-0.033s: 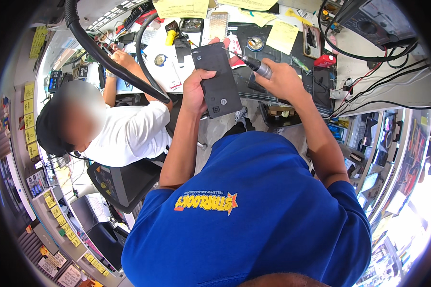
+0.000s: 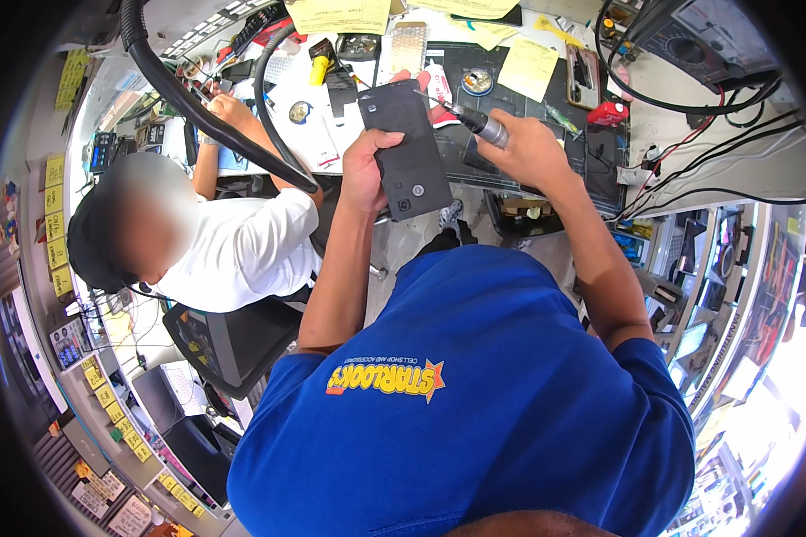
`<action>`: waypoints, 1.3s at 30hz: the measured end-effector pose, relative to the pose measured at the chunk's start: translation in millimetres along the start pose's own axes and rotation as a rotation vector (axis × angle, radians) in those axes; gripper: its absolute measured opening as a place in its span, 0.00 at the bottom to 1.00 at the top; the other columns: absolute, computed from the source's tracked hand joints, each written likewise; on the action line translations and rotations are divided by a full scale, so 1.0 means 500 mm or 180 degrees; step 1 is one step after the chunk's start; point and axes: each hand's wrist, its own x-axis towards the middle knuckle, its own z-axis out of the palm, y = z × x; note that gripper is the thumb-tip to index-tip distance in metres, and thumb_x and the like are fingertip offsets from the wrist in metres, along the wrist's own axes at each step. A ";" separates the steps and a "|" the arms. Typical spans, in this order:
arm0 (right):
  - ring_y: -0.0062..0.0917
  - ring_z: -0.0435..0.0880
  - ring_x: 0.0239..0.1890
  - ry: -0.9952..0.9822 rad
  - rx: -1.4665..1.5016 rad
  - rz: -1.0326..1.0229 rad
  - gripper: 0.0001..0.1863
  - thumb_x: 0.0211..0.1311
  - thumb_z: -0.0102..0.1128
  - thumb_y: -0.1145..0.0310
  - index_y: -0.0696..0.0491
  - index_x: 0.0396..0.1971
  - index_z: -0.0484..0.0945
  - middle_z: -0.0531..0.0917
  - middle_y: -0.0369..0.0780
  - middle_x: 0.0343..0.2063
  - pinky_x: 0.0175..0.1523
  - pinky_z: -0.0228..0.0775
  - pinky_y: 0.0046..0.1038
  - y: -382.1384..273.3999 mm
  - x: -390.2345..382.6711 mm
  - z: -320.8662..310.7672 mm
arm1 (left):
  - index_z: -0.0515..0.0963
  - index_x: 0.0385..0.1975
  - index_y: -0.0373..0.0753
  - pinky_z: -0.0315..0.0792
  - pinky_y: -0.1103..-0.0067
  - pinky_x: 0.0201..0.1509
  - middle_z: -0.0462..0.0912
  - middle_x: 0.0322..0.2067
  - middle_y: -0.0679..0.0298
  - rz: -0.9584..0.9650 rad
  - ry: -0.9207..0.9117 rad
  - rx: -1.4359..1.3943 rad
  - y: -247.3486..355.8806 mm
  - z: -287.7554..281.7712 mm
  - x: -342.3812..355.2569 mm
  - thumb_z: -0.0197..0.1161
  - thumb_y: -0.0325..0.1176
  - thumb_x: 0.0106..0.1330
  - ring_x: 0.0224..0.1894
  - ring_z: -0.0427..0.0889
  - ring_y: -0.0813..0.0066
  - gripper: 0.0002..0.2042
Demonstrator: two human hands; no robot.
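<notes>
A black phone (image 2: pixel 407 166) is gripped in my left hand (image 2: pixel 367 170), thumb on its face and fingertips showing beyond the far edge. My right hand (image 2: pixel 533 157) is closed on a pen-shaped tool (image 2: pixel 475 123) with a silver and black body. The tool's thin tip is at the phone's upper right edge; whether it touches is unclear. Behind them a red-and-white tube (image 2: pixel 441 88) lies on the bench near a dark work mat (image 2: pixel 501 116), a round tin (image 2: pixel 476 81) and a yellow paper note (image 2: pixel 527 70).
A co-worker in a white shirt (image 2: pixel 233 251) sits at my left, arms on the bench. Black hoses (image 2: pixel 197 112) arch over the upper left. An analog meter (image 2: pixel 698 40) and cables (image 2: pixel 698 166) are at upper right. A black chair (image 2: pixel 224 349) stands at left.
</notes>
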 end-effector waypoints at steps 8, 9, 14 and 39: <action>0.55 0.89 0.39 0.0162 -0.0084 -0.0092 0.25 0.63 0.67 0.48 0.47 0.54 0.83 0.89 0.53 0.31 0.48 0.81 0.51 -0.003 0.002 0.018 | 0.54 0.83 0.38 0.71 0.66 0.78 0.60 0.81 0.49 0.0084 -0.0103 -0.0401 -0.004 0.002 0.016 0.56 0.26 0.62 0.78 0.68 0.43 0.43; 0.55 0.89 0.39 0.0181 -0.0086 -0.0055 0.25 0.63 0.67 0.48 0.47 0.54 0.83 0.89 0.54 0.31 0.48 0.81 0.51 -0.003 0.008 0.016 | 0.54 0.83 0.38 0.70 0.66 0.78 0.60 0.81 0.49 0.0089 -0.0071 -0.0451 -0.004 0.002 0.020 0.56 0.26 0.61 0.78 0.68 0.42 0.43; 0.58 0.88 0.43 0.0047 -0.0013 -0.0036 0.30 0.64 0.70 0.49 0.52 0.59 0.83 0.88 0.58 0.36 0.50 0.80 0.51 -0.007 0.008 0.007 | 0.53 0.82 0.37 0.65 0.62 0.82 0.61 0.80 0.47 0.0083 0.0026 -0.0579 -0.007 0.005 0.012 0.56 0.26 0.62 0.79 0.65 0.40 0.43; 0.55 0.90 0.40 0.0149 -0.0101 -0.0095 0.25 0.63 0.68 0.48 0.49 0.53 0.85 0.89 0.53 0.33 0.50 0.82 0.51 -0.001 0.019 0.010 | 0.56 0.82 0.36 0.73 0.64 0.75 0.63 0.79 0.49 -0.0134 0.0020 -0.0161 0.011 0.002 -0.006 0.58 0.28 0.60 0.78 0.69 0.46 0.43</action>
